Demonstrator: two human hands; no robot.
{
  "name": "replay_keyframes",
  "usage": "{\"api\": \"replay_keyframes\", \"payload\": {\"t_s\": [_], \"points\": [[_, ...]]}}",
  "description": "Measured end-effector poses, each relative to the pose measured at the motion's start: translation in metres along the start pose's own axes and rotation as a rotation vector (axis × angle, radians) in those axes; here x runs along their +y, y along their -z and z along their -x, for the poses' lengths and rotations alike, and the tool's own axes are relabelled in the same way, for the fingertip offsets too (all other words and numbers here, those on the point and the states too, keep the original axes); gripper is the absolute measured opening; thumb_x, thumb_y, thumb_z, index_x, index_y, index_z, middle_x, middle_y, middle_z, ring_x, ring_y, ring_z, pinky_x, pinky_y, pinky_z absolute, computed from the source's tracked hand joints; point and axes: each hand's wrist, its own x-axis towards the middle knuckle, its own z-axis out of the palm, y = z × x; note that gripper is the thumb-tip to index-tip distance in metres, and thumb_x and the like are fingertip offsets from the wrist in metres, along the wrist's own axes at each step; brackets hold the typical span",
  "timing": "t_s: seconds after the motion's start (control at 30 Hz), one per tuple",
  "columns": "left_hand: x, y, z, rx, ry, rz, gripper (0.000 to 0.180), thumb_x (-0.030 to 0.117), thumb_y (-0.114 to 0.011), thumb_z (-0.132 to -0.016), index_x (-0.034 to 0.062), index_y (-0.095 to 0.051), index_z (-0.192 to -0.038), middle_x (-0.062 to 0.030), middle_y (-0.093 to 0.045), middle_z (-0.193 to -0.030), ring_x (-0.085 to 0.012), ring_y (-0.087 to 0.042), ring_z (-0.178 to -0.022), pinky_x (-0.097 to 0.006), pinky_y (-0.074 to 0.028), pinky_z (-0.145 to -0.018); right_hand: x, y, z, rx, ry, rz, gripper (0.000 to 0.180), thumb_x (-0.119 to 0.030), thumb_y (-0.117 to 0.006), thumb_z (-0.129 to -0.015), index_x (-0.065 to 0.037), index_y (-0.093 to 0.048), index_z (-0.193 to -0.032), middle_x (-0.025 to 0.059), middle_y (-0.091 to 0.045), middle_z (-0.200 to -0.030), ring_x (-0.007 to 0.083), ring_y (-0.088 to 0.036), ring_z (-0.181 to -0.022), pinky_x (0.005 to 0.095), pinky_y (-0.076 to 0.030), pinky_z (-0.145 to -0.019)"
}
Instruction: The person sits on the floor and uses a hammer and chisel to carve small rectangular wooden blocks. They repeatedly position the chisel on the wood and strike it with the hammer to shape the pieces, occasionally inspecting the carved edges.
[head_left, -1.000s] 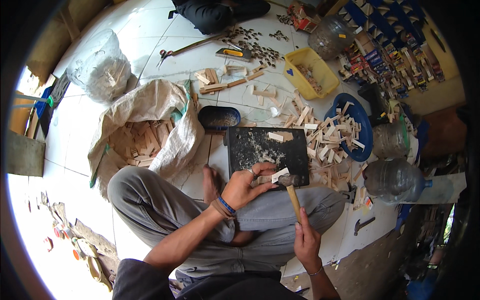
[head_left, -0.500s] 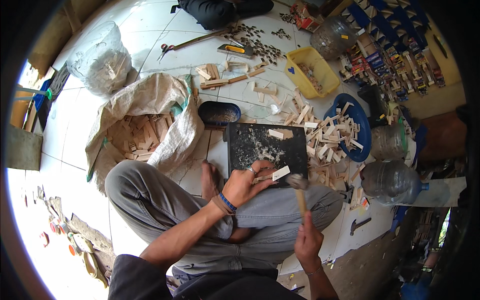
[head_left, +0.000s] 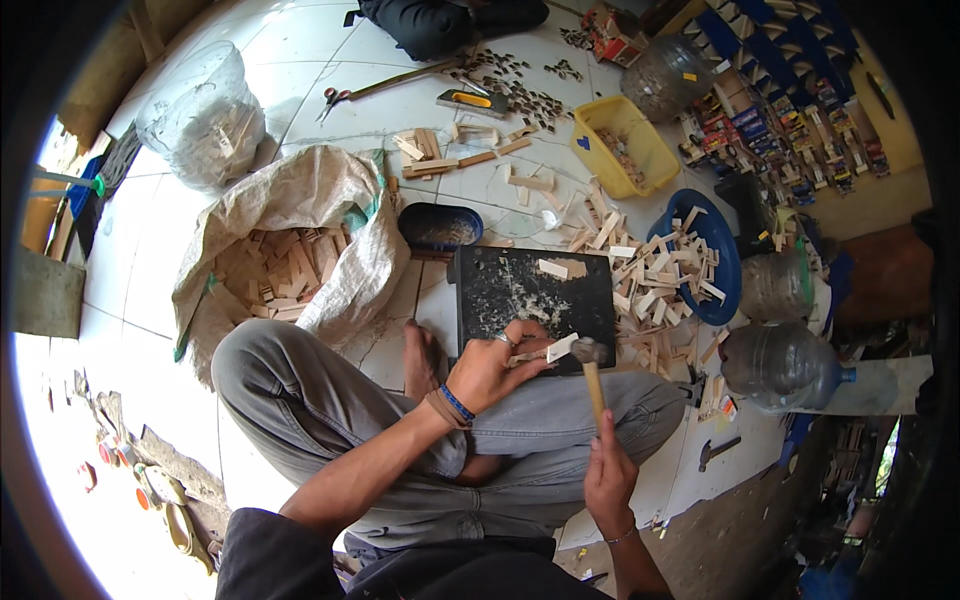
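My left hand (head_left: 490, 370) is closed on a small pale wood block (head_left: 562, 347), pinching it at the near right part of a black board (head_left: 485, 295). The grip hides part of the block. In my right hand (head_left: 609, 475) is a hammer (head_left: 593, 385), held by its wooden handle, its metal head beside the block's right end. I cannot tell whether head and block touch. Another small wood block (head_left: 552, 268) lies at the board's far side, among sawdust and scraped patches.
A woven sack (head_left: 370, 270) of wood pieces stands left, near a dark oval tub (head_left: 440, 226). On the right, a blue basin (head_left: 735, 262) holds blocks that spill beside the board. Beyond are a yellow tub (head_left: 600, 165) and scissors (head_left: 338, 97). Another hammer (head_left: 719, 453) lies right.
My right hand has risen slightly, and the hammer head has shifted a little toward the block. The block is tilted slightly more; my left hand stays in place.
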Motion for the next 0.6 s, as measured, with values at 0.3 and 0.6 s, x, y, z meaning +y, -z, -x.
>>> {"api": "replay_keyframes", "payload": {"t_s": [0.3, 0.6], "points": [[0.0, -0.001, 0.0, -0.006, 0.016, 0.02, 0.039, 0.014, -0.077, -0.095, 0.0041, -0.052, -0.123, -0.0106, -0.078, -0.114, -0.0292, -0.074, -0.11, -0.035, -0.061, -0.082, 0.002, -0.005, 0.005, 0.009, 0.025, -0.009, 0.059, 0.007, -0.062, -0.094, 0.005, -0.047, -0.151, 0.0241, -0.07, -0.095, 0.0381, -0.07, -0.074, 0.0434, -0.056, -0.065], [0.001, 0.0, 0.0, -0.01, 0.033, 0.036, 0.041, 0.016, -0.078, -0.095, 0.0047, -0.052, -0.125, -0.0118, -0.078, -0.115, -0.0305, -0.074, -0.109, -0.036, -0.061, -0.084, 0.003, -0.004, 0.009, 0.027, 0.062, -0.041, 0.057, 0.005, -0.061, -0.095, 0.008, -0.047, -0.15, 0.0249, -0.068, -0.089, 0.0392, -0.068, -0.068, 0.0455, -0.055, -0.063]]}}
